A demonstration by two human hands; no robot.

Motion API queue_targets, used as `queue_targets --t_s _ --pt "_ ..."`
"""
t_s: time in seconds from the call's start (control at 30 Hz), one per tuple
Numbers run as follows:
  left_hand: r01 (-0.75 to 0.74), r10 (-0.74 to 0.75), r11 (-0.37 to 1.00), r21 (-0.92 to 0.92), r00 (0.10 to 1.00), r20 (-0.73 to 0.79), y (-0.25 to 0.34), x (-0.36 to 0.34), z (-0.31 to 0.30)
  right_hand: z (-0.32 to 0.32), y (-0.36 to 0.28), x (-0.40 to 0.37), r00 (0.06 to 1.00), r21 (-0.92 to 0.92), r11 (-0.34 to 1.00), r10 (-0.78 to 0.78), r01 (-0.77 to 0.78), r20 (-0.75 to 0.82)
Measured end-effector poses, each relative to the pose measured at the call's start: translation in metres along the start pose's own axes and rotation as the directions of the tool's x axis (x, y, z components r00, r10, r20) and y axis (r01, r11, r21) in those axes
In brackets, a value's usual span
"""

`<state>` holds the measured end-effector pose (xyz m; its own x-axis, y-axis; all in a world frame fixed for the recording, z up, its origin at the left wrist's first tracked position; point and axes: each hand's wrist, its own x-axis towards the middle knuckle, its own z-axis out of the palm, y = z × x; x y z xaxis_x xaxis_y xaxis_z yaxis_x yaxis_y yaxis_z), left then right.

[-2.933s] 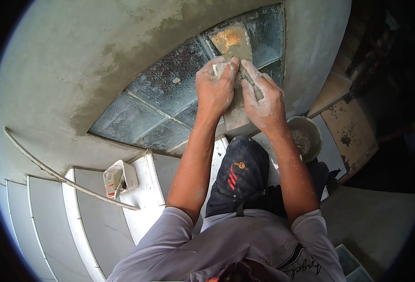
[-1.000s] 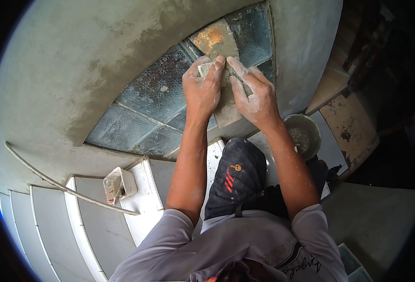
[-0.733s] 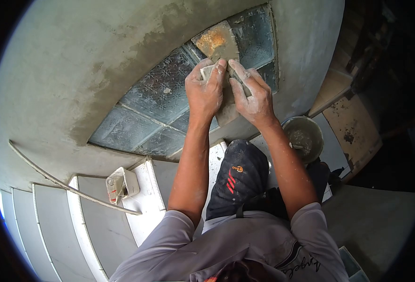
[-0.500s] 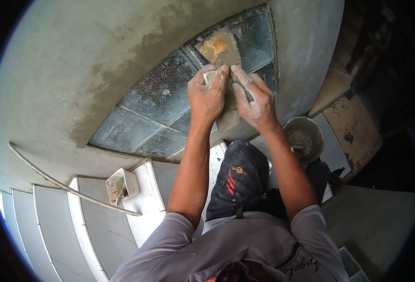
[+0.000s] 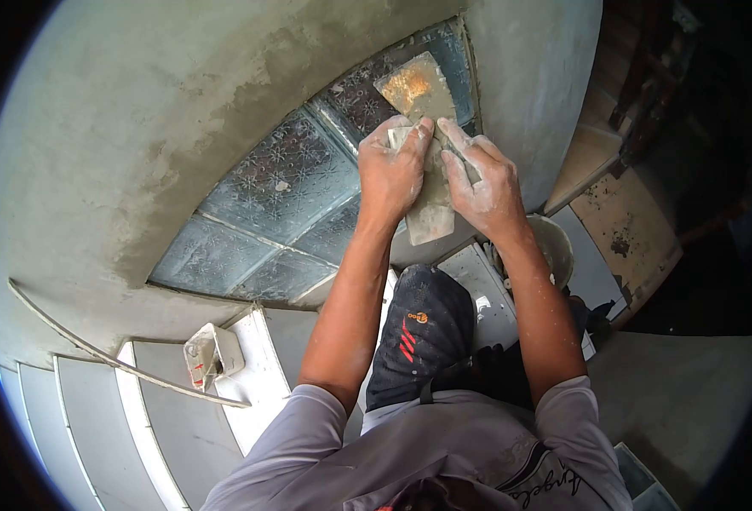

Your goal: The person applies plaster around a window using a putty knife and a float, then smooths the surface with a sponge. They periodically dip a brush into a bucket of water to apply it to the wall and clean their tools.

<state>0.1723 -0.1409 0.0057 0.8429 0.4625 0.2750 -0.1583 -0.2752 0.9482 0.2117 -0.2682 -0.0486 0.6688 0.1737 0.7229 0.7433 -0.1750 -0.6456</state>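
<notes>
Both hands are close together in front of a glass block window. My left hand is closed on a flat trowel, whose broad blade carries grey paste and an orange-brown patch. The lower end of the blade shows below and between the hands. My right hand pinches a small flat tool against the middle of the trowel; its tip is hidden by the fingers. Pale dust coats the fingers of both hands.
A bucket of grey mix stands beyond my right forearm. At the left, a white container rests on the stairs, beside a long thin strip. A stained board lies at the right.
The view has shifted, and both hands with the trowel now appear slightly further right against the window. The grip of each hand looks the same. More of the lower glass blocks shows.
</notes>
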Motion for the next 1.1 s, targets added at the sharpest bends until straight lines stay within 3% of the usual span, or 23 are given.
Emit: queue_targets --t_s 0.33,0.53,0.73,1.1 --pt "-0.038 0.038 0.999 0.023 0.999 -0.030 0.007 0.011 0.001 0.008 0.009 0.013 0.994 0.061 0.994 -0.082 0.087 -0.070" --pt "-0.056 0.063 0.995 0.087 0.995 -0.078 0.008 0.014 0.000 0.009 0.008 0.015 0.999 0.091 0.995 -0.044 0.045 -0.017" --pt "-0.089 0.102 0.989 0.116 0.989 -0.104 0.001 0.010 0.004 0.027 0.022 0.010 0.974 0.155 0.973 -0.141 0.169 -0.174" --pt "-0.047 0.048 0.998 0.047 0.999 -0.024 0.008 0.020 0.026 -0.003 0.031 0.017 0.993 0.073 0.995 -0.067 0.074 -0.101"
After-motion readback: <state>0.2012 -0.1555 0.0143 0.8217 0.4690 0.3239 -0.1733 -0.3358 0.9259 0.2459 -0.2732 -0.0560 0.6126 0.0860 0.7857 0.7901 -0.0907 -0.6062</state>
